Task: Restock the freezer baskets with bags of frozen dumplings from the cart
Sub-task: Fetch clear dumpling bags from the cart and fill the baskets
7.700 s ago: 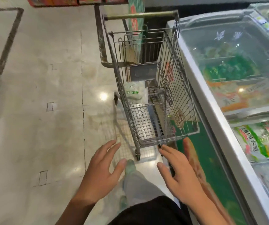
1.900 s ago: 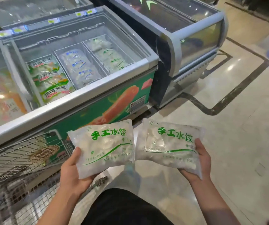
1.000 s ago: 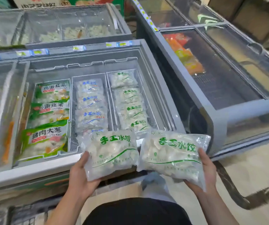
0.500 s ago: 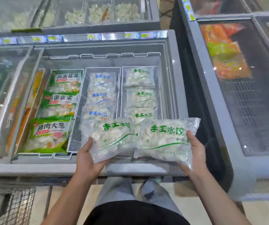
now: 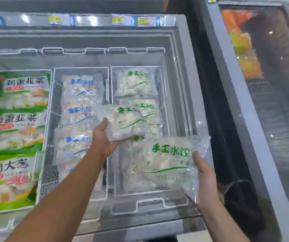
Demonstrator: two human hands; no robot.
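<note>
left hand (image 5: pixel 101 137) grips green-print dumpling bag (image 5: pixel 125 122) | right hand (image 5: pixel 205 179) grips second bag (image 5: pixel 170 161) | lay flat, label up, in right basket (image 5: pixel 136 206)

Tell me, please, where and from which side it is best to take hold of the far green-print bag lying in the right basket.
The far bag lies flat, print up, alone at the back of the right basket. Its near short edge is probably the best place: come from above and the front, slide fingers under that edge, thumb on top. The mesh walls crowd its sides, and the left hand with its held bag hovers just in front.
</note>
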